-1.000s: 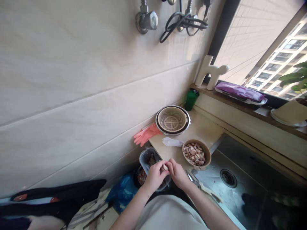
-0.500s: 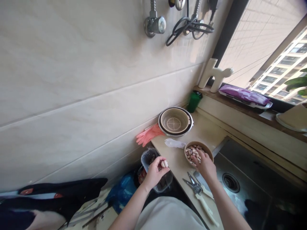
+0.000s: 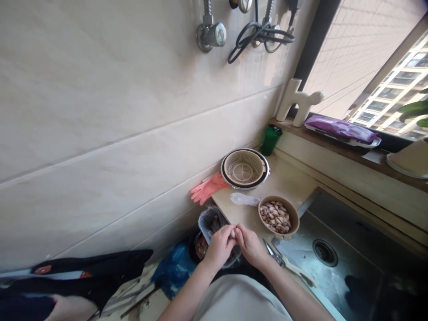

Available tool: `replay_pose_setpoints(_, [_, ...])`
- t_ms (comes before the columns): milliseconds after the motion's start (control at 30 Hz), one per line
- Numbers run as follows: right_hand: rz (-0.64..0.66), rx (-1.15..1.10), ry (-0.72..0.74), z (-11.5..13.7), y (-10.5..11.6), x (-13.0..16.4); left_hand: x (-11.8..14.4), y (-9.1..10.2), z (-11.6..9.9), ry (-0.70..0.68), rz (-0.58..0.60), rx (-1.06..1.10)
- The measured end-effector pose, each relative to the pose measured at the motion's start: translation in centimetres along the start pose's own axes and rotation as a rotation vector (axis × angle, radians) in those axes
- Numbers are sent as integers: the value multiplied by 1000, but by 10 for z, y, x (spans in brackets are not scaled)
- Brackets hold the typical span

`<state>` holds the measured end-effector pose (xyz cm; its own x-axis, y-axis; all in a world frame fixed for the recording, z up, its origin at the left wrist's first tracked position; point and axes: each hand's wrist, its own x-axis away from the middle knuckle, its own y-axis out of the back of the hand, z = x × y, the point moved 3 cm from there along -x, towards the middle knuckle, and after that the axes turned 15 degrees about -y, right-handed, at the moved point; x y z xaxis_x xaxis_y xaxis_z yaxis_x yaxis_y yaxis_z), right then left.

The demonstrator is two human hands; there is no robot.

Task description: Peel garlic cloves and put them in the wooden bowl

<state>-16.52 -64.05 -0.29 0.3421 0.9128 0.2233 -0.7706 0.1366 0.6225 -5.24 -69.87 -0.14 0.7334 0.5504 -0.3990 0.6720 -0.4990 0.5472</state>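
My left hand (image 3: 219,246) and my right hand (image 3: 250,243) meet at the near edge of the counter, fingertips together on a pale garlic clove (image 3: 233,233). They hover over a clear plastic container (image 3: 210,219) that holds dark scraps. Just to the right stands a brown bowl (image 3: 294,219) filled with garlic cloves. Scissors (image 3: 274,254) lie on the counter edge beside my right wrist.
A beige colander in a steel bowl (image 3: 245,169) sits farther back, with pink rubber gloves (image 3: 207,189) to its left and a green cup (image 3: 269,139) behind. A crumpled clear bag (image 3: 244,199) lies mid-counter. The steel sink (image 3: 334,258) opens on the right. A blue bag (image 3: 174,267) hangs below.
My right hand left the bowl of cloves and came back to my left hand; both now pinch a clove together over the plastic container.
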Motion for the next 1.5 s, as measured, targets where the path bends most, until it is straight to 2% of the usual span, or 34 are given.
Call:
replay_pose_setpoints(267, [7,-161,-43,-9,-13,-1,4,-4,3,-1,48,12])
replay_pose_setpoints(367, [-15,-236,-74,-16,-13,-3,2,-4,2,18,60,61])
replay_pose_setpoints(433, [24,-301,-98,-18,-10,-5,1,-3,1,46,58,111])
replay_pose_setpoints(567, [217,-419,-184,-19,-4,-6,-1,1,1,127,1,190])
replay_pose_setpoints(700, [148,-568,-186,-18,2,-5,-3,2,2,145,-53,234])
replay_pose_setpoints(800, [191,-666,-232,-20,1,-4,-4,-1,2,176,-52,327])
replay_pose_setpoints(967, [239,-732,-259,-21,1,-1,-5,-10,6,275,-90,599])
replay_pose_setpoints(1100, [220,-867,-318,-37,16,0,-3,-14,7,333,-158,712])
replay_pose_setpoints(1200, [-11,-719,-350,-65,52,-6,-2,-14,7,379,-193,773])
replay_pose_setpoints(1300, [-368,-308,-382,-89,93,-9,-1,-12,7,412,-209,776])
replay_pose_setpoints(1367, [-519,-75,-355,-88,103,-7,-1,-12,9,421,-224,729])
replay_pose_setpoints(1400, [-517,-19,-315,-82,100,-6,-1,-12,10,419,-223,689])
replay_pose_setpoints(1433, [-462,-8,-260,-72,91,-4,-2,-12,10,409,-211,632])
replay_pose_setpoints(1500, [-260,-68,-148,-48,64,-1,-3,-11,9,350,-161,478])
